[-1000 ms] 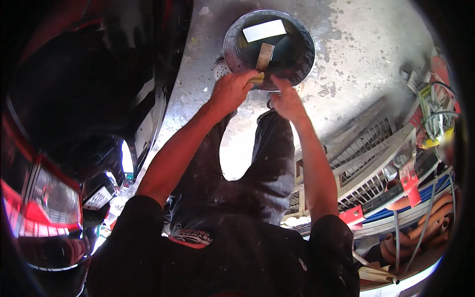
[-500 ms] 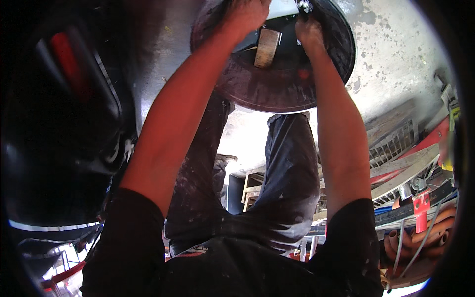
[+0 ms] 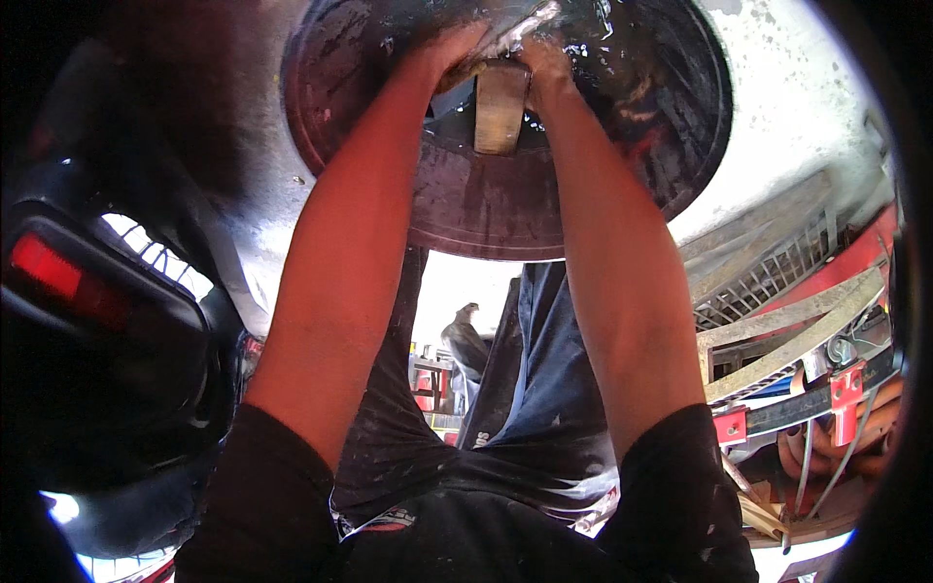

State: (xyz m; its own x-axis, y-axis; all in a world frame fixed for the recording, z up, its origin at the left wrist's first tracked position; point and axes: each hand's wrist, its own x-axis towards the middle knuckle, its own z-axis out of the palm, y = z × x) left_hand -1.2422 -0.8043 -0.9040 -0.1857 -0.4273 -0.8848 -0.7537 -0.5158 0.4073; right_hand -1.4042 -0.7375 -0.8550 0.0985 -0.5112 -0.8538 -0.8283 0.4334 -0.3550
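A wide, dark round tub (image 3: 486,228) stands in front of my knees, with shiny wet surfaces inside. Both my arms reach down into it. My left hand (image 3: 461,47) and my right hand (image 3: 546,60) are close together near its middle, fingers curled and mostly hidden. Between them a pale, glistening strip (image 3: 520,29) slants up to the right; its kind is unclear. Just below the hands a light wooden block (image 3: 499,117) sticks up toward the tub's near side, touching or almost touching my right wrist.
On the left is a black plastic-looking body with a red lamp (image 3: 47,267). To the right lie a slatted wooden frame (image 3: 768,262), red brackets (image 3: 846,389) and orange pipes (image 3: 870,437). Pale, blotchy floor (image 3: 777,87) surrounds the tub.
My hands have come closer together, the right one moving left. The pale strip now shows between them. The view has shifted, so more of the tub's inside is visible.
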